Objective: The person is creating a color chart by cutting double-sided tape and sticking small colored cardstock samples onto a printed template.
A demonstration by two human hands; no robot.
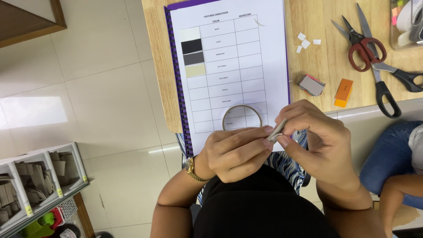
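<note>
The wooden tabletop (317, 57) fills the top of the view. On it lies a big white chart (233, 66) with a purple back and a spiral edge, hanging a bit over the near side. Four small colour squares (192, 52) sit in its left column: white, black, grey and cream. A tan tape ring (242, 115) lies flat on the lower part of the chart.

At the bottom left stands a white shelf box (39, 185) with open bins. The bins hold stacks of brown card pieces.

At the top right corner is a clear box (407, 22). It holds a white thing and some bright slips, but the rest is cut off.

Two pairs of scissors (368, 48) lie crossed on the tabletop, one red, one black. Near them are a small stack of grey cards (312, 84), an orange block (344, 92) and tiny white scraps (305, 42).

Both hands are held just below the chart. The left hand (235, 152) and the right hand (315, 141) pinch a small cream card piece (277, 130) between them. The fingers of both are closed tight on it.
</note>
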